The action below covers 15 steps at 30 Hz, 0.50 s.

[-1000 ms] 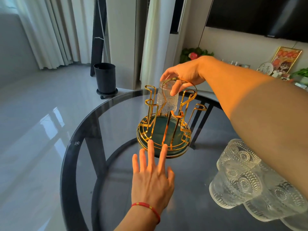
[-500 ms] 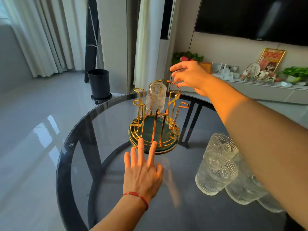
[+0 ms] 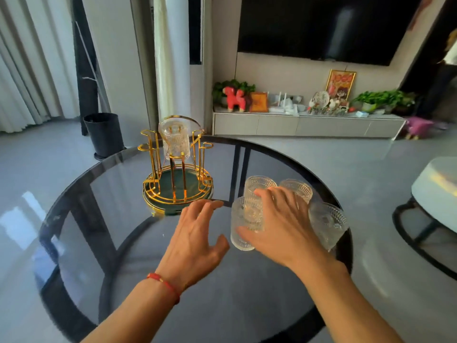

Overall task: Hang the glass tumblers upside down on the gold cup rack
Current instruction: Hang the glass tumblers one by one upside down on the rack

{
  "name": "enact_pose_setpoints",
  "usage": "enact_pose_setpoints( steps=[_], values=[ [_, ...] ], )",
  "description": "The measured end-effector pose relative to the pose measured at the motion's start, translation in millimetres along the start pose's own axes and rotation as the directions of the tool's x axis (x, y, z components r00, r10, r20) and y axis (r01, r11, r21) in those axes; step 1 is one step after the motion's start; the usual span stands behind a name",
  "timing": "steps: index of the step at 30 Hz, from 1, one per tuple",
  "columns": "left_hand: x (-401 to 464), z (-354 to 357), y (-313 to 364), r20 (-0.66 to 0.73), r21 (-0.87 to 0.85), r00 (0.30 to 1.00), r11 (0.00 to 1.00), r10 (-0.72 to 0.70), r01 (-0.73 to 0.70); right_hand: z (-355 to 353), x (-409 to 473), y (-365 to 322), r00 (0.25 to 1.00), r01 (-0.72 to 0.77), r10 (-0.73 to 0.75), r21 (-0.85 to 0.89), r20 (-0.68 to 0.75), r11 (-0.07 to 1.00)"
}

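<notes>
The gold cup rack with a green base stands at the far left of the round glass table. One glass tumbler hangs upside down on a far peg. Several more embossed tumblers stand in a cluster on the right. My right hand lies over the nearest tumbler, thumb and fingers curled around it. Beyond it stand another tumbler, one more and one at the right. My left hand hovers open just in front of the rack, holding nothing.
The table's edge curves close behind the rack and right of the tumblers. A black bin stands on the floor behind left. A low TV cabinet with ornaments runs along the back wall. A white round stool stands at the right.
My right hand let go of the tumbler hung on the rack and came back right and down onto the nearest standing tumbler. My left hand shifted slightly right. The view swung right.
</notes>
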<state>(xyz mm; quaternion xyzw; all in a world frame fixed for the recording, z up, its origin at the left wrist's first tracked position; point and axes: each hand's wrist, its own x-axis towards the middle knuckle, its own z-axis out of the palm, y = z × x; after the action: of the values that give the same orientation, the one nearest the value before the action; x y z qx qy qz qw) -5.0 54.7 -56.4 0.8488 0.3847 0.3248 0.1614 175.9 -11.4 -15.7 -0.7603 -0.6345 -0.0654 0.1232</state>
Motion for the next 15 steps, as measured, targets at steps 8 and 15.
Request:
enact_pose_setpoints(
  steps=[8,15],
  values=[
    [-5,3,12,0.056,-0.174,0.985,0.970,-0.162,0.169,18,11,0,0.998,-0.015,0.018,0.045,-0.062,0.999],
    [0,-6,26,0.074,-0.581,0.972,0.782,-0.225,0.225,11,5,-12,0.952,0.135,-0.055,0.250,-0.301,0.959]
  ],
)
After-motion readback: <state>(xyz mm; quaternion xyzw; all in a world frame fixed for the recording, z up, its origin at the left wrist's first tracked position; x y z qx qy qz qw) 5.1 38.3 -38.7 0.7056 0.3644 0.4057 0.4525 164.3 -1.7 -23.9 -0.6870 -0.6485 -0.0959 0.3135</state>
